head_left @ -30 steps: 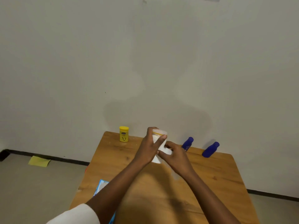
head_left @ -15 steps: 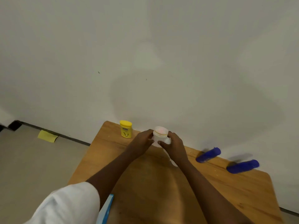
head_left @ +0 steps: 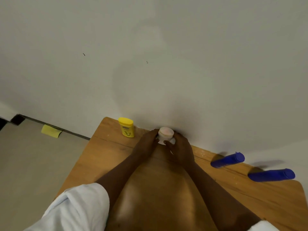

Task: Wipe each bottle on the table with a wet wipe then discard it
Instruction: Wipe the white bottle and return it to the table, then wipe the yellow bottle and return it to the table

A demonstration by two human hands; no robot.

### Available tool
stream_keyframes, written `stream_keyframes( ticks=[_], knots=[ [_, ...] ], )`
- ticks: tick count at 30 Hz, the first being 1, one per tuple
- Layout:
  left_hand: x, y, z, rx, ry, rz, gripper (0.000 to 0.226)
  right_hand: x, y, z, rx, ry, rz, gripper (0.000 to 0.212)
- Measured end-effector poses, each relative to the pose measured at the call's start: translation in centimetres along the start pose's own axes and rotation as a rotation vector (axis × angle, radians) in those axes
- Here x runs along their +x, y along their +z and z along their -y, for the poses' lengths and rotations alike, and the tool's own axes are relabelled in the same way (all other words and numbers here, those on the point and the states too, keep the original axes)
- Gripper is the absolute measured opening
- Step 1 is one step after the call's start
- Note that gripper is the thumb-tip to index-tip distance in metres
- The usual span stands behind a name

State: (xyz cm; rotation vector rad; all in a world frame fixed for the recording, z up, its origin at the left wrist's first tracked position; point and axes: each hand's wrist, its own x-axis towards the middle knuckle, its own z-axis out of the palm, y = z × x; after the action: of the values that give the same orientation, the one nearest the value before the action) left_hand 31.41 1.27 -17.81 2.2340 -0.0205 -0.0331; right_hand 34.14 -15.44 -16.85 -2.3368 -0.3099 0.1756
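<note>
A wooden table [head_left: 103, 152] stands against a white wall [head_left: 150, 47]. A yellow bottle [head_left: 126, 127] stands upright at the far left corner. Two blue bottles [head_left: 227, 160] [head_left: 271, 175] stand at the far right, well apart from the hands. A yellow paper [head_left: 51, 131] lies on the floor. At the far edge, the left hand [head_left: 147, 141] and right hand [head_left: 180, 150] both grip a white bottle [head_left: 165, 134], a wet wipe [head_left: 173, 141] showing under the right fingers. Both forearms reach forward, converging.
</note>
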Motion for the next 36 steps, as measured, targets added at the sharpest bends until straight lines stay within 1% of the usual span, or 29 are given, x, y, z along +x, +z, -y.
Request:
stream_keyframes(
  ticks=[3, 6, 7, 8, 10, 11, 13, 14, 16, 17, 18, 20, 21, 22, 23, 25, 26, 28, 30, 31, 34, 36],
  knots=[
    [-0.3, 0.4, 0.4, 0.003, 0.007, 0.0, 0.036, 0.0, -0.1, -0.2, 0.024, -0.028, 0.029, 0.033],
    [-0.9, 0.5, 1.2, 0.031, 0.01, -0.006, 0.044, -0.2, -0.8, -1.0, 0.059, -0.047, 0.075, 0.018],
    [-1.2, 0.5, 1.2, 0.041, 0.002, -0.027, 0.046, -0.4, -1.1, -1.3, 0.055, -0.028, 0.087, 0.02],
    [-1.7, 0.3, 0.8, 0.052, -0.025, -0.057, 0.046, -0.7, -1.5, -1.6, 0.042, 0.0, 0.085, 0.027],
    [-3.1, -0.5, -0.4, 0.059, -0.083, -0.142, 0.042, -1.7, -2.3, -2.3, 0.034, 0.089, 0.058, 0.045],
    [-4.0, -1.2, -1.0, 0.082, -0.071, -0.207, 0.037, -2.4, -2.7, -2.6, 0.055, 0.143, 0.039, 0.049],
    [-6.1, -3.6, -2.2, 0.186, 0.032, -0.388, 0.03, -3.4, -3.4, -2.8, 0.124, 0.263, 0.004, 0.049],
    [-6.9, -4.9, -2.7, 0.2, 0.071, -0.494, 0.033, -3.9, -3.8, -2.9, 0.173, 0.324, -0.008, 0.046],
    [-7.4, -7.1, -2.7, 0.192, 0.053, -0.675, 0.051, -4.5, -4.5, -2.7, 0.286, 0.438, -0.03, 0.039],
    [-7.2, -8.1, -2.4, 0.196, 0.011, -0.727, 0.063, -4.8, -4.9, -2.4, 0.337, 0.491, -0.048, 0.036],
    [-6.6, -8.8, -2.2, 0.178, -0.047, -0.732, 0.078, -4.9, -5.3, -2.0, 0.375, 0.529, -0.067, 0.033],
    [-5.3, -9.6, -1.3, 0.059, -0.177, -0.633, 0.104, -5.2, -5.8, -1.5, 0.427, 0.557, -0.1, 0.031],
    [-4.7, -9.4, -0.9, 0.015, -0.229, -0.566, 0.111, -5.2, -6.0, -1.2, 0.452, 0.575, -0.112, 0.033],
    [-4.2, -9.1, -0.4, -0.002, -0.266, -0.503, 0.114, -5.3, -6.1, -1.0, 0.473, 0.6, -0.125, 0.035],
    [-3.8, -8.6, 0.1, -0.012, -0.285, -0.455, 0.113, -5.6, -6.1, -0.8, 0.497, 0.62, -0.133, 0.037],
    [-3.1, -7.9, 0.9, -0.07, -0.312, -0.408, 0.103, -6.2, -6.0, -0.6, 0.559, 0.664, -0.137, 0.038],
    [-2.8, -7.8, 1.2, -0.085, -0.319, -0.398, 0.094, -6.6, -6.2, -0.5, 0.6, 0.689, -0.132, 0.037],
    [-2.3, -7.9, 1.7, -0.05, -0.328, -0.391, 0.069, -7.7, -6.8, 0.0, 0.722, 0.73, -0.145, 0.031],
    [-2.3, -8.4, 1.9, -0.076, -0.357, -0.424, 0.053, -8.8, -8.1, 0.3, 0.895, 0.781, -0.201, 0.026],
    [-2.6, -8.7, 1.7, -0.138, -0.356, -0.448, 0.05, -9.3, -8.7, 0.4, 0.998, 0.806, -0.232, 0.026],
    [-4.5, -9.8, -1.8, -0.422, -0.334, -0.502, 0.033, -11.1, -11.0, 1.9, 1.291, 0.836, -0.297, 0.039],
    [-5.8, -10.5, -5.4, -0.655, -0.299, -0.445, 0.022, -12.1, -12.4, 4.2, 1.391, 0.825, -0.292, 0.043]
  ],
)
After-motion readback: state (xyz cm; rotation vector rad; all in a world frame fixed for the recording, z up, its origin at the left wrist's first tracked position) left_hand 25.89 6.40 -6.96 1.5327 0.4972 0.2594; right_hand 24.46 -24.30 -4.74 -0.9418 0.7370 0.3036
